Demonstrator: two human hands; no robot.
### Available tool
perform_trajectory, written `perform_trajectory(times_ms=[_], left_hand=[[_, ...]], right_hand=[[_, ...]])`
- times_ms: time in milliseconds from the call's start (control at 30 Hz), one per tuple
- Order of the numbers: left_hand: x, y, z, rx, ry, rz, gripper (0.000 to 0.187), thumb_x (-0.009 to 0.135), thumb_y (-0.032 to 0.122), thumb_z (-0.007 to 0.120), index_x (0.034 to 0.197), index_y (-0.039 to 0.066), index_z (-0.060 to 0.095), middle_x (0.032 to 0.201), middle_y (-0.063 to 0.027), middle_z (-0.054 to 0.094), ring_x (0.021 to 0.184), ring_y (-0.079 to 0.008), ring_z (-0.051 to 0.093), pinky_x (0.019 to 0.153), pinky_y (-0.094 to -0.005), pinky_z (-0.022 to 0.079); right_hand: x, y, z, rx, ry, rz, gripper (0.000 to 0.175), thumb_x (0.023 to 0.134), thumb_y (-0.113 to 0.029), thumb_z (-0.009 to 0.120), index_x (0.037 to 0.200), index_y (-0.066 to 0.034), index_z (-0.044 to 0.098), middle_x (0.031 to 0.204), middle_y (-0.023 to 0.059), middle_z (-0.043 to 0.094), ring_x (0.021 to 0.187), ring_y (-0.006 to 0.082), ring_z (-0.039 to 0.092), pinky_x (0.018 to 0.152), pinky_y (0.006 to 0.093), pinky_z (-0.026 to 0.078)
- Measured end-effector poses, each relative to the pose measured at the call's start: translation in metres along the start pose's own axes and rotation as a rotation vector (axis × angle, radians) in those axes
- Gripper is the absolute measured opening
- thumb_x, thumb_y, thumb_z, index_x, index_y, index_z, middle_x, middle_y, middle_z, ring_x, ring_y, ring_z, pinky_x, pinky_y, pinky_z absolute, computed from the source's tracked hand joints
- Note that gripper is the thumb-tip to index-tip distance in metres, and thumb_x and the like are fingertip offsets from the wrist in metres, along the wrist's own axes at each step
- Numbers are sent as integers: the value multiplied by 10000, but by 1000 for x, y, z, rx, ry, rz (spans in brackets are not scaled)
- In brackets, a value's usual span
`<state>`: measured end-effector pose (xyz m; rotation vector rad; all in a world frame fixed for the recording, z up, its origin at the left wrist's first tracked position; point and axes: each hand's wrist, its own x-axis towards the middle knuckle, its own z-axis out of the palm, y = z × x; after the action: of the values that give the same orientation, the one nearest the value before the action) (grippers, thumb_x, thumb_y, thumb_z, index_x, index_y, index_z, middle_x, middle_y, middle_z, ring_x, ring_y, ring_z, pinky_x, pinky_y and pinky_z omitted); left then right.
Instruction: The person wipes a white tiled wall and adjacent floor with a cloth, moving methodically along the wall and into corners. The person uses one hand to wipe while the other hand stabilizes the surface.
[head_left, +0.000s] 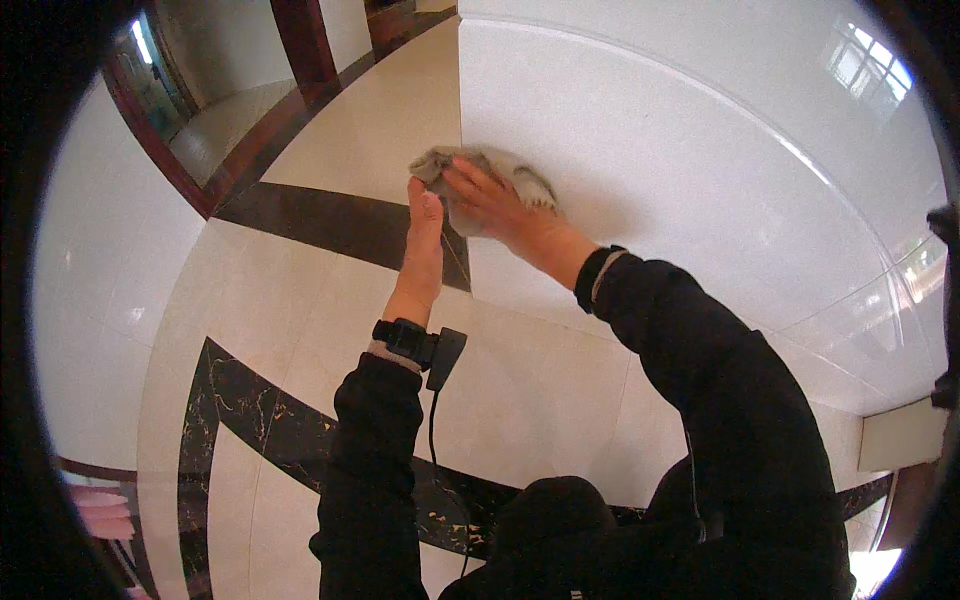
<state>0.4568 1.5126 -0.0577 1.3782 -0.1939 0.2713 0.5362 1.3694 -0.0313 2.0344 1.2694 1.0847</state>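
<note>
A grey-beige cloth (536, 187) with dark markings lies bunched against the white glossy tiled wall (637, 150), at its vertical outer corner. My right hand (495, 199) presses on the cloth from above, its fingers spread over the folds. Just left of it, my left hand (424, 232) is seen edge-on, with its fingertips touching the cloth's left end. Most of the left fingers are hidden, so their grip does not show. A black strap with a small device (427, 349) and a cable sits on my left wrist; another black band (596, 277) circles the right wrist.
Cream floor tiles (547, 375) with dark marbled border strips (262, 405) spread below. A dark red door frame (247, 135) opens at upper left. Pink items (101, 514) show at lower left, and a pale box-like block (900, 439) at right.
</note>
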Motion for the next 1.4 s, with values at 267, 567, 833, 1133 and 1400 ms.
perform_trajectory(times_ms=[267,567,833,1133,1400], left_hand=[[-2,19,12,137,-16,-36,906,945,672,310,1530,43,22,1570,-195,176,1454,-279,168,1169,-362,118],[3,23,15,107,-132,0,855,961,656,266,1512,10,166,1569,-151,207,1449,-259,186,1174,-372,103],[-1,35,24,117,-77,58,800,979,606,322,1501,8,227,1550,-139,273,1429,-248,244,1164,-353,167],[-2,30,18,198,-47,53,819,977,597,331,1504,-8,167,1566,-161,199,1447,-264,182,1174,-364,128],[0,25,16,245,-22,34,822,980,576,351,1503,-19,134,1573,-174,157,1454,-279,149,1177,-367,114]], right_hand=[[-103,17,-53,-640,-412,-441,585,965,-176,425,1514,-133,227,1605,55,97,1478,199,78,1198,328,170],[-80,-6,-45,896,-273,128,590,916,44,396,1469,-153,331,1570,27,221,1436,237,237,1168,371,261],[-121,21,-53,266,-262,-172,513,872,9,489,1355,-160,461,1501,31,339,1412,212,290,1133,341,321],[-241,119,-120,41,-151,252,456,861,-164,608,1290,-298,533,1410,42,431,1380,264,321,1050,509,330],[-98,170,-152,-90,204,554,552,855,-352,662,1377,-303,487,1508,20,348,1416,317,244,1091,572,171]])
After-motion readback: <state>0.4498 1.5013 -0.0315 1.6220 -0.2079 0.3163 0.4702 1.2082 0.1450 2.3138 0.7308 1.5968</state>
